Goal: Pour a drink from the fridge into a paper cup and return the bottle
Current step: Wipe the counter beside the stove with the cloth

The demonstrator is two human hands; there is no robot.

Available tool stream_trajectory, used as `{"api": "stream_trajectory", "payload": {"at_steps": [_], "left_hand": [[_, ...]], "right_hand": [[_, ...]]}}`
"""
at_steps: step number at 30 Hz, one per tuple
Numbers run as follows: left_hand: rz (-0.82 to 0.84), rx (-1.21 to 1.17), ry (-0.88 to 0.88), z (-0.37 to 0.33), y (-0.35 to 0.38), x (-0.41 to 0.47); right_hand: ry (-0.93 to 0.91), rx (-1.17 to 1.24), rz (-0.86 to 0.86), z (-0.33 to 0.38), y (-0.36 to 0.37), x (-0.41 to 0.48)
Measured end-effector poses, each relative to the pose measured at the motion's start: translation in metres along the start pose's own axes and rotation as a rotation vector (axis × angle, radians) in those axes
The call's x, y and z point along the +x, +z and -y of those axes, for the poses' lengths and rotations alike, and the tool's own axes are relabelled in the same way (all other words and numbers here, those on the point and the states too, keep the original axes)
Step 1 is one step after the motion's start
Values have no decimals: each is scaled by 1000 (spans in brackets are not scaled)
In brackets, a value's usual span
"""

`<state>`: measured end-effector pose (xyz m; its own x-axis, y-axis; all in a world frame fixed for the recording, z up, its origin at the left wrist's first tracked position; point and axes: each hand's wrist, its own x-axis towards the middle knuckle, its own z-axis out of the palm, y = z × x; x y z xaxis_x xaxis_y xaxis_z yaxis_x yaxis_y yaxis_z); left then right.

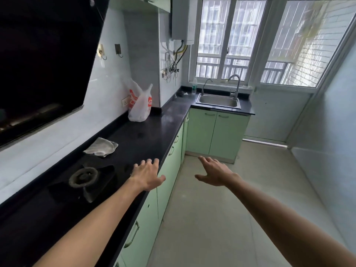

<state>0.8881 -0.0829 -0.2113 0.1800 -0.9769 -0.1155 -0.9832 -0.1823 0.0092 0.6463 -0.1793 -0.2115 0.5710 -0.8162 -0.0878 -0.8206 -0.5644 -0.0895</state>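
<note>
My left hand [147,175] hovers over the front edge of the black countertop [154,132], fingers spread, holding nothing. My right hand [215,173] is stretched out over the floor in front of the green cabinets, palm down, fingers apart and empty. No fridge, paper cup or drink bottle from the fridge is in view. A small clear bottle with a green label [194,87] stands on the counter by the window, left of the sink.
A gas burner [83,177] sits in the counter left of my left hand. A crumpled grey cloth [102,147] and a white-and-orange plastic bag [139,105] lie farther along. The steel sink [218,101] with two taps is at the far end. A black range hood [42,60] hangs at upper left.
</note>
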Motion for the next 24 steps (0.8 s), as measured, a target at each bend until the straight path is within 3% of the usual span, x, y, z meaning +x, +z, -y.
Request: {"api": "stream_trajectory", "payload": {"at_steps": [24], "left_hand": [[-7, 25, 140, 0, -29, 188]], "right_hand": [[117, 12, -6, -51, -12, 139]]}}
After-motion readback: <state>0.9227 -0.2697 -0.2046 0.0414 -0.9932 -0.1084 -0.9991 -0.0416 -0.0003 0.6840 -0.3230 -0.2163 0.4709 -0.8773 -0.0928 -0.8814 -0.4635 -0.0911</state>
